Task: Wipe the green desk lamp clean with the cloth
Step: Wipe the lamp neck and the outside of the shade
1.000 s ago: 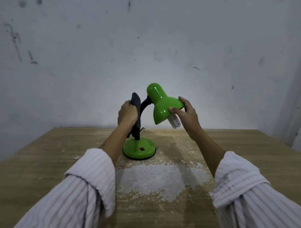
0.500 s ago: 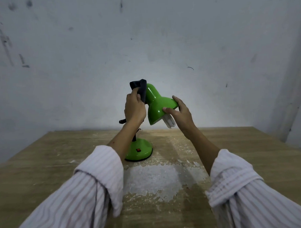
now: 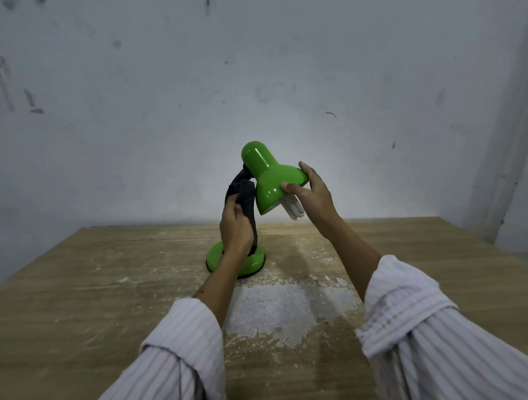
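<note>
Standing near the far middle of the wooden desk [image 3: 80,296], the green desk lamp [image 3: 265,176] has a glossy bell-shaped shade, a narrow rounded cap at the top and a round green base [image 3: 253,261] with a dark rim that sits flat on the worn surface. A white bulb [image 3: 293,210] pokes out of the shade's mouth, which tilts down and to the right. The dark neck between base and shade is mostly hidden behind the cloth [image 3: 244,197], a dark grey rag bunched around it just below and left of the shade.

The left hand [image 3: 235,230] has its fingers [image 3: 230,204] curled shut on the cloth, pressing it against the neck. The right hand [image 3: 313,195] holds the shade's rim: thumb on the near green side, the other fingers [image 3: 305,168] wrapped over the far edge, closed on the shade. Both forearms come out of rolled-up striped sleeves [image 3: 184,346]. A pale patch [image 3: 284,307] where the finish has flaked off lies on the desk in front of the base.

Half a second ago the left hand and cloth were up at the cap of the shade, covering its left side; now they have dropped to the neck and the whole cap shows bare and shiny. The right hand's hold on the rim is unchanged, and the base has not moved on the desk.
</note>
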